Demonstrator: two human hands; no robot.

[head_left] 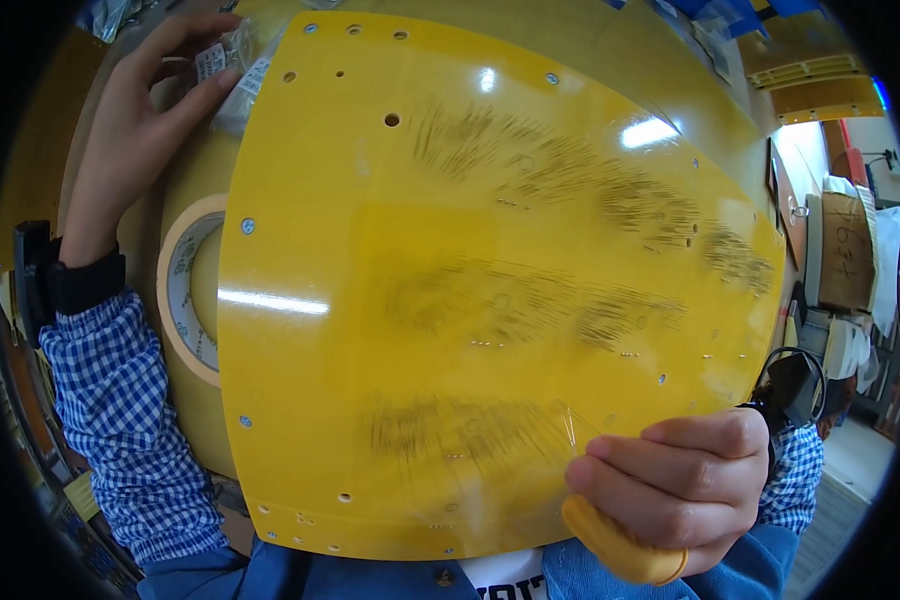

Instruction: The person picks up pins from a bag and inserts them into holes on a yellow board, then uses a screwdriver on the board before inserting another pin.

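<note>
A large yellow board [310,400] lies before me, dotted with screws and holes and covered in bands of fine, dark, hair-like pins [530,310]. At the far left, beyond its edge, my left hand [175,95] curls closed around a small clear plastic bag [232,50] with a white label. My right hand [685,485] is over the near right part of the board, its fingers pinched together. Thin gold-coloured wire pins [570,425] stick out from its fingertips. A yellow finger cot [620,545] covers its thumb.
A roll of masking tape [170,300] lies by the board's left edge, partly beneath it. Another clear bag with a label [245,95] rests against the board's far left corner. Off to the right stand a brown cardboard box [845,250] and white plastic bags [888,270].
</note>
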